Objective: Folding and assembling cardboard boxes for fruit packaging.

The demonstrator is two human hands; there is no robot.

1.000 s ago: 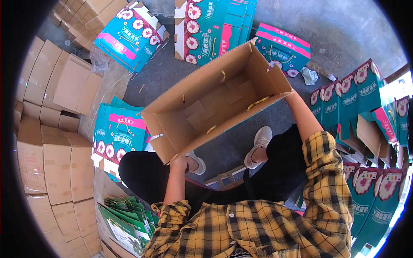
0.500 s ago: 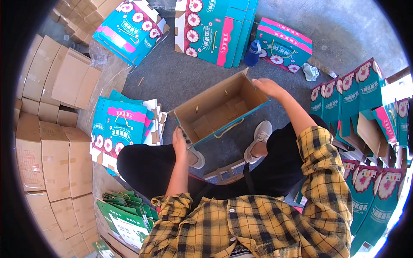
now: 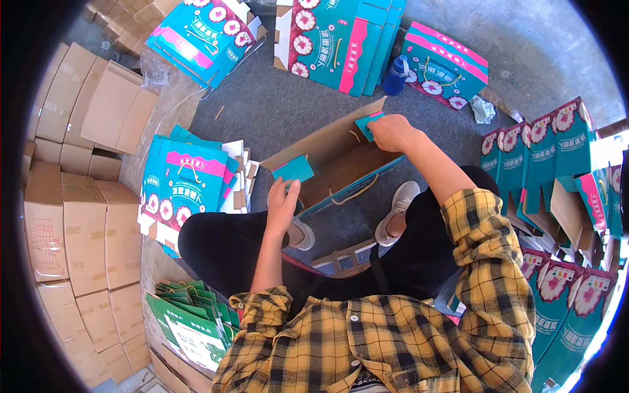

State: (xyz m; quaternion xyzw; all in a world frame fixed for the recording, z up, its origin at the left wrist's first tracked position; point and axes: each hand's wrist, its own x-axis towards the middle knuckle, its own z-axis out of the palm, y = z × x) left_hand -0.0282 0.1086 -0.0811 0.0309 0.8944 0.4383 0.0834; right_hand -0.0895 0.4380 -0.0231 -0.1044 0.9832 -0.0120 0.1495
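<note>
A cardboard carton (image 3: 347, 171), brown inside and teal outside, stands open-topped between my shoes with a yellow cord handle (image 3: 356, 192) on its near side. Two small teal end flaps lean in over the opening. My left hand (image 3: 282, 204) grips the left flap (image 3: 294, 170) at its outer edge, fingertips and thumb against it. At the far right corner, my right hand (image 3: 395, 134) has its fingers curled around the right flap (image 3: 364, 127). The long far flap stands upright behind both.
Flat teal cartons lie in piles at left (image 3: 187, 187) and far (image 3: 327, 42). A finished teal box (image 3: 445, 65) stands beside a blue bottle (image 3: 396, 76). Teal cartons (image 3: 540, 147) line the right; brown boxes (image 3: 85, 242) are stacked left, with green bags (image 3: 193, 321) nearer me.
Both hands have moved from the carton's ends onto its small end flaps, which now fold inward over the opening. My right hand's fingers have curled. The view has shifted slightly.
</note>
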